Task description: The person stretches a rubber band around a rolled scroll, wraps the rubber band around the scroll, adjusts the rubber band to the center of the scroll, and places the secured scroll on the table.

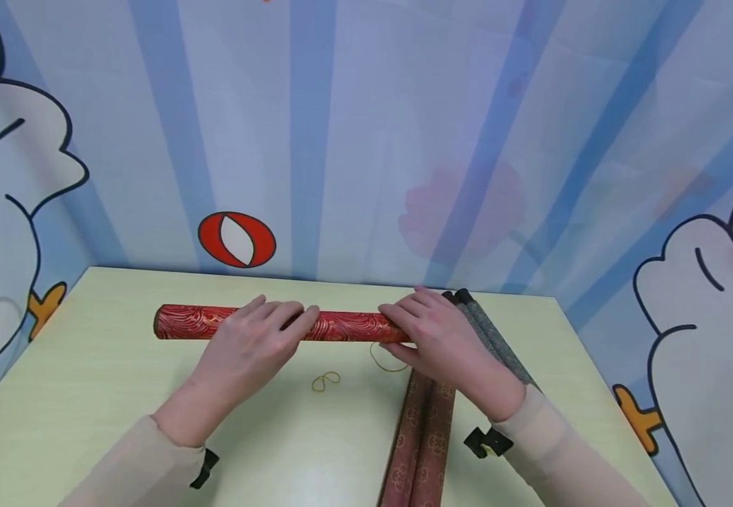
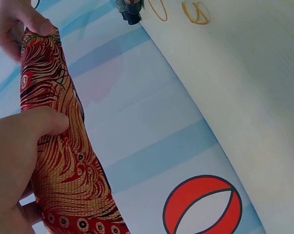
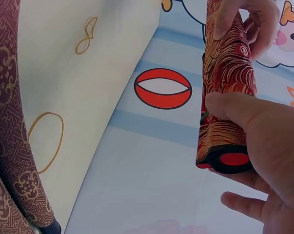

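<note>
A rolled piece of red brocade fabric with swirling gold and black patterns is held level above the table. My left hand grips it left of its middle, thumb lying along the cloth in the left wrist view. At the right end, my right hand holds the roll between thumb and fingers. The right wrist view shows this end's dark edge and red inside. Below the roll, a twisted yellow rubber band lies on the table. A second, looped rubber band lies beside the maroon rolls.
Two maroon rolls with gold motifs lie side by side under my right forearm. Behind them, two dark grey rolls slant toward the back edge of the pale table. A printed cartoon curtain stands around the table's back and sides.
</note>
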The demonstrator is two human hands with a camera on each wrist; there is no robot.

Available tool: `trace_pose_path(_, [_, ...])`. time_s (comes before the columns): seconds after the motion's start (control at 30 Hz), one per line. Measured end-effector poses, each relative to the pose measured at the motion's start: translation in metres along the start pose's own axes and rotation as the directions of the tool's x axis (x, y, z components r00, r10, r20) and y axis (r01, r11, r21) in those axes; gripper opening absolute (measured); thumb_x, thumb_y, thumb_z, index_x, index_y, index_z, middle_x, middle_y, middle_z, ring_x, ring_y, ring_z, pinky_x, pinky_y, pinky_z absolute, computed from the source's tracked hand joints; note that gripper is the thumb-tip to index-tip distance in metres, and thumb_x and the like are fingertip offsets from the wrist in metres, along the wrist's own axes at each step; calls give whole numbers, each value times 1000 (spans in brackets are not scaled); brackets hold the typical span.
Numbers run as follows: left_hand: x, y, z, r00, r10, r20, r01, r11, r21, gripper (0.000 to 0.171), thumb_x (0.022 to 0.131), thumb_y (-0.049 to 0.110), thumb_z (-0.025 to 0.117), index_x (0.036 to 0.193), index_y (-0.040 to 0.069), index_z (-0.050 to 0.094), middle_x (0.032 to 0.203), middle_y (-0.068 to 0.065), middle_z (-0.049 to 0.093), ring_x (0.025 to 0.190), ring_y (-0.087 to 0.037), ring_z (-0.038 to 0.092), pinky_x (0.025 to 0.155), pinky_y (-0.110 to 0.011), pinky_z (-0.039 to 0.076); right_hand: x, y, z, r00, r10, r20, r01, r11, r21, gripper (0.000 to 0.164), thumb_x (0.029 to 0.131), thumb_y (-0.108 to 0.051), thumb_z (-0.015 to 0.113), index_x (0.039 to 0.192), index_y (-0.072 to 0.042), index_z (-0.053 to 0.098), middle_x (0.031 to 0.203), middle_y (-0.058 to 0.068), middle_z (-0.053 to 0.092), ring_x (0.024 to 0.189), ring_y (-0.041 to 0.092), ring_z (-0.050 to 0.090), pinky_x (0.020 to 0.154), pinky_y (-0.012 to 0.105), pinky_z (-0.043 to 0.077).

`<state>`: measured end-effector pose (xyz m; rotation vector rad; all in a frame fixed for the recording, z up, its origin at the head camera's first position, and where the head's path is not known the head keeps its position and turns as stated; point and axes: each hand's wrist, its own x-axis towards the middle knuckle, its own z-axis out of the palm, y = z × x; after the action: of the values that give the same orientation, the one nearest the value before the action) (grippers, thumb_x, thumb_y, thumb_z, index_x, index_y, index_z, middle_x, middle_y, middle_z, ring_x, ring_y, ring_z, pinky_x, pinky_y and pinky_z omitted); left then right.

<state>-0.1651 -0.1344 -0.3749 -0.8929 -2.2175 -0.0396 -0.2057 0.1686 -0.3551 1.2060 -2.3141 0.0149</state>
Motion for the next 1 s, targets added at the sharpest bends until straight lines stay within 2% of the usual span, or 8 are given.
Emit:
trace_pose_path(0.2, [-1,0,2,999,12,-42,-11,1000,22,50,79,-2,91,125,5,72,107,-13,74,87,-31,77,87,-54,65,-2,4,0,998,-20,-56,20,1000,7,54,78,-22,98,125,-7,75,111,5,81,103,25,77,117,55,47])
trace_pose_path(0.4, [-3,1,7,997,27,-70,-24,999,42,54,77,-5,92,127,3,71,107,-14,73,86,-31,76,84,-52,65,-3,7,-1,997,-34,-74,35,999,8,53,79,-20,98,126,-7,76,115,7,81,103,24,79,122,59,39])
trace_pose_path(0.63, [-9,1,9,998,5,-62,1,996,94,65,75,-8,93,134,1,68,114,-16,73,96,-33,75,90,-55,63,-6,9,-1,993,-28,-112,31,999,19,53,77,-18,99,124,-8,78,113,7,81,101,24,80,123,61,37])
trace_pose_path(0.8, [-14,-2,12,994,-6,-110,21,990,138,61,78,-10,89,134,0,67,115,-17,73,100,-37,73,93,-56,62,-8,11,-1,992,-23,-124,26,999,27,53,77,-17,99,124,-7,77,111,7,82,100,24,80,123,61,37])
trace_pose_path(0.87, [-15,-3,13,991,-2,-132,20,990,140,49,88,-9,80,134,-1,67,115,-18,73,100,-38,73,93,-57,62,-8,11,-1,993,-19,-117,23,999,30,53,77,-18,99,124,-7,77,111,7,82,99,24,80,123,61,38])
trace_pose_path(0.93, [-15,-4,14,989,9,-150,12,990,141,34,101,-7,63,134,-2,67,115,-19,73,100,-38,72,93,-57,62,-7,11,-2,994,-14,-105,17,999,28,53,77,-18,99,124,-8,77,111,6,82,99,23,80,122,62,38])
trace_pose_path(1.0, [-15,-4,15,986,23,-166,2,989,149,32,110,-4,45,134,-3,67,115,-19,73,99,-39,72,92,-58,62,-7,12,-2,996,-6,-90,8,1000,26,53,78,-19,98,125,-8,77,112,6,82,100,23,80,123,62,37])
